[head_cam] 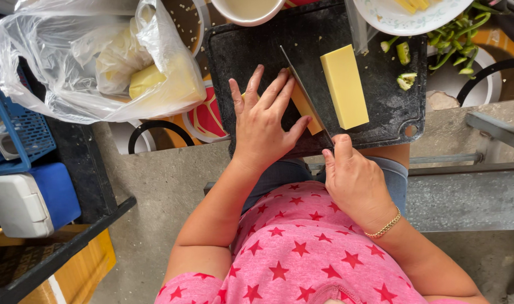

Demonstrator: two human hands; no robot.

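The black cutting board (375, 112) is the landmark here. On its near half the left hand (263, 121) lies flat, fingers spread, pressing down a yellow-orange slab (305, 110) of what looks like cheese or a firm paste; most of it is hidden under the palm, so its exact shape is hard to tell. The right hand (355, 180), at the board's near edge, is clenched around the handle of a knife (304, 93) whose thin blade runs across the board just beside the left fingertips.

The risk I see is the blade sitting so close to those spread fingers: a slip on the smooth, waxy slab could carry the edge into them. The board also overhangs the person's lap, so hard pressure there might tip it.

To the right of the blade lies a pale yellow block (344, 85), rectangular and clean-edged. At the board's far right corner are green chilli pieces (406, 80). Left of the board sits a crinkled clear plastic bag (93, 62).
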